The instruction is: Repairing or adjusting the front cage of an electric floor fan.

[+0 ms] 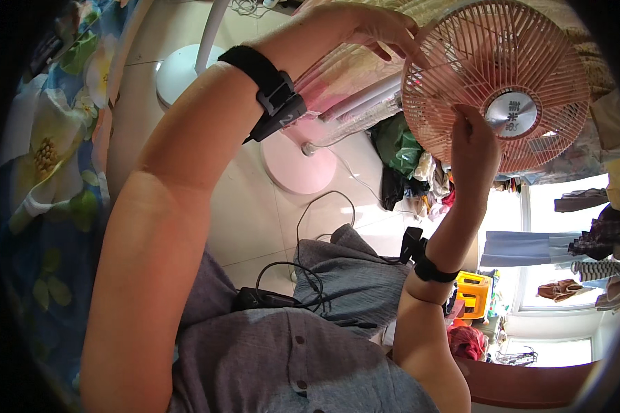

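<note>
A pink standing fan (427, 127) faces me at the upper right, its round wire grille around a silver centre cap (511, 115). My left hand (386, 34) reaches to the upper left rim of the grille. Its fingers are apart and bent slightly, the fingertips at the wires. In front of the grille, just left of the cap, my right hand (477, 148) is closed in a pinch. Whatever lies between its fingertips is hidden or too small to make out. The fan's round pink base (300, 165) stands on the tiled floor.
A white round base with a pole (180, 72) stands at the upper left, beside a flowered blue cloth (48, 158). A dark green bag (397, 148) and piled clothes lie below the fan. A yellow crate (473, 294) and hanging laundry (530, 248) are at the right. Black cables (300, 234) loop near my lap.
</note>
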`<state>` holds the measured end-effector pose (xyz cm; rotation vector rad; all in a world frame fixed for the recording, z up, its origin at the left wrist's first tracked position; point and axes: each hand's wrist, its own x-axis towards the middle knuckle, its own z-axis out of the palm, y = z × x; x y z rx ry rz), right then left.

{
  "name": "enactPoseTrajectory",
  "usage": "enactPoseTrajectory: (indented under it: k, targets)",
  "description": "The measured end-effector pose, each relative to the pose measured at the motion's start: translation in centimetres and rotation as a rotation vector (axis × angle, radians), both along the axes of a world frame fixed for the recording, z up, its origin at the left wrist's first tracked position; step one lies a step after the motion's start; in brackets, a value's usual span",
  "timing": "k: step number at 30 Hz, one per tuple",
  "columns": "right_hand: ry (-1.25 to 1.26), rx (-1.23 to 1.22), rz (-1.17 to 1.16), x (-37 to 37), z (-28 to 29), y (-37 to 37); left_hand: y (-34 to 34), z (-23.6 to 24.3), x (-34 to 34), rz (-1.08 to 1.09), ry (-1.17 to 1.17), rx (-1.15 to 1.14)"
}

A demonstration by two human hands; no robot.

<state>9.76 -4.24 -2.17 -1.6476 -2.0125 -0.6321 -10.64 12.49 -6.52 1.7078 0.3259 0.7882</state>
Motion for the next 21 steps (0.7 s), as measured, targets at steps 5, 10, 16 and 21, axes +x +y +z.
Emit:
enactPoseTrajectory:
  k: [5, 10, 16, 21]
  targets:
    - [-0.071, -0.130, -0.065, -2.0, -0.6, -1.0, 0.7, -0.2, 0.4, 0.000, 0.045, -0.007]
    - [-0.033, -0.080, 0.121, -2.0, -0.9, -1.0, -0.1, 0.0, -0.3, 0.026, 0.055, 0.027]
    - [-0.068, -0.045, -0.072, -0.4, -0.4, -0.9, -1.0, 0.3, -0.2, 0.054, 0.088, 0.020]
    - [0.019, -0.118, 0.076, -2.0, -0.3, -2.1, -0.9, -0.2, 0.4, 0.112, 0.032, 0.023]
